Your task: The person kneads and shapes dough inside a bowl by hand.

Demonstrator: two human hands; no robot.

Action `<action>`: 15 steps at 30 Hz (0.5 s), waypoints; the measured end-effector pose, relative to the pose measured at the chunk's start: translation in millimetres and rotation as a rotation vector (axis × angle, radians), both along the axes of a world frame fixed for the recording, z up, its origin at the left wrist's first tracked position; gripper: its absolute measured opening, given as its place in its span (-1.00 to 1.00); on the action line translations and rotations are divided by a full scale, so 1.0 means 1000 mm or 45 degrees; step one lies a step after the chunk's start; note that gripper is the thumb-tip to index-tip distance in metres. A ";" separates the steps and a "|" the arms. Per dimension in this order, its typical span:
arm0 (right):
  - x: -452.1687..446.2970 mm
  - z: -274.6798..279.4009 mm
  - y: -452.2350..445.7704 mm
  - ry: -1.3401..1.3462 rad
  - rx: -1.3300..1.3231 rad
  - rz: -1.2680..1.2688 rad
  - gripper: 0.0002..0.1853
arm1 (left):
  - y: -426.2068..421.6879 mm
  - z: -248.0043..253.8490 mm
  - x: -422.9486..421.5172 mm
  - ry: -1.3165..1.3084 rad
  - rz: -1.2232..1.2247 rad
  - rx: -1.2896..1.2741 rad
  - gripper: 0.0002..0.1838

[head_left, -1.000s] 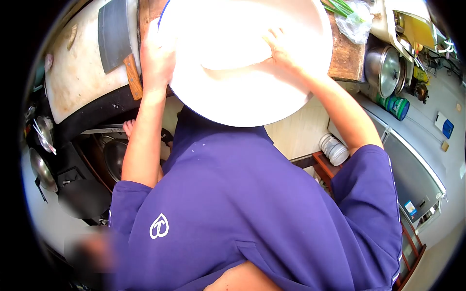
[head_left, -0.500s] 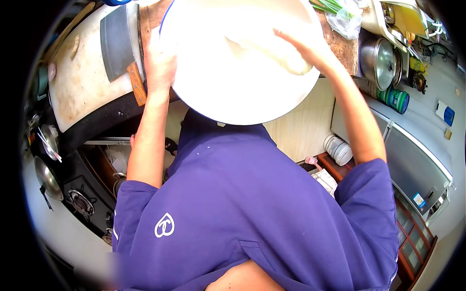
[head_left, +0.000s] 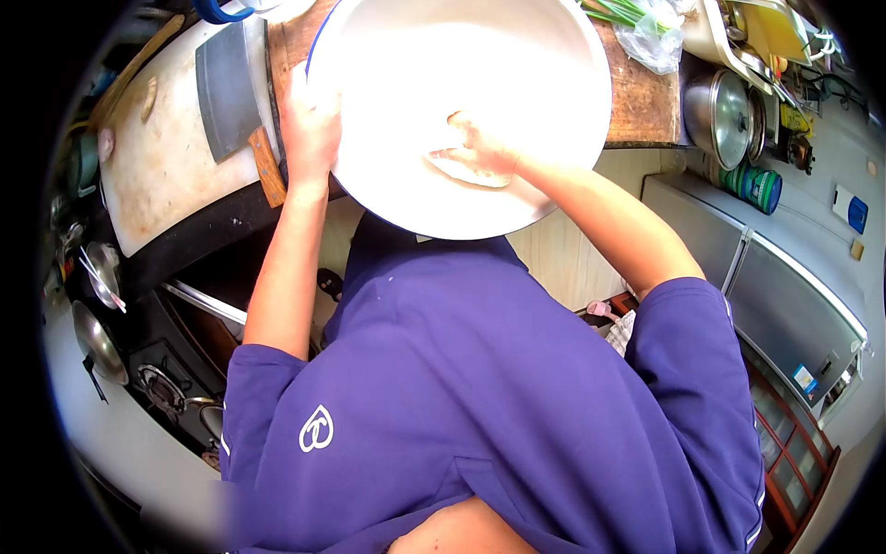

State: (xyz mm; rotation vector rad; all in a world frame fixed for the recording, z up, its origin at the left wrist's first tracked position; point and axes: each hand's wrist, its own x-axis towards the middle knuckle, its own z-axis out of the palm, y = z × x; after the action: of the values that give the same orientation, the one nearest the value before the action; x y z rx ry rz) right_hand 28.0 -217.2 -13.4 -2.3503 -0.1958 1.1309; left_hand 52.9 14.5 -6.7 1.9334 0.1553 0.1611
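A large white basin [head_left: 397,198] with a blue rim tilts above my lap, at the edge of the wooden counter. My left hand [head_left: 311,129] grips its left rim, the fingers wrapped over the edge. Inside the basin my right hand [head_left: 480,152] is curled round a pale lump of dough [head_left: 469,173], low in the bowl. Glare washes out much of the interior, so the full outline of the dough is hard to make out.
A cleaver [head_left: 228,92] with a wooden handle lies on a cutting board [head_left: 152,185] at the left. Green onions [head_left: 623,11] in a plastic bag rest at the back right, near a lidded steel pot [head_left: 718,118]. A gas stove [head_left: 161,388] stands lower left.
My right hand has moved left and down inside the basin, and the dough now sits lower and nearer the middle. My left hand keeps its hold on the rim.
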 end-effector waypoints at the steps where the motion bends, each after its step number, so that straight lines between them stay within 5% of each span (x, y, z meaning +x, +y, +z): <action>1: 0.004 0.007 0.001 0.087 0.000 -0.049 -0.24 | 0.001 -0.002 0.000 0.013 -0.008 -0.007 -0.69; 3: 0.009 0.017 0.000 0.257 0.006 -0.144 -0.19 | 0.005 -0.006 0.002 0.018 -0.023 -0.009 -0.67; 9: -0.015 0.036 -0.044 0.050 0.175 0.086 0.00 | 0.007 -0.009 0.002 0.013 -0.041 0.050 -0.66; 12: -0.041 0.037 -0.056 -0.467 0.010 0.076 0.11 | 0.007 -0.009 0.003 0.002 -0.027 0.029 -0.66; 15: -0.052 0.037 -0.037 -0.357 -0.313 0.050 0.02 | 0.011 -0.015 0.003 0.005 -0.060 0.037 -0.65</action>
State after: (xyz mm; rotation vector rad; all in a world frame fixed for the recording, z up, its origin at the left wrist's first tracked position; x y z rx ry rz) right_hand -23.9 -254.0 23.4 -2.7320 -0.2122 0.8799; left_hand 56.0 25.5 -22.0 1.9645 0.1103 0.1283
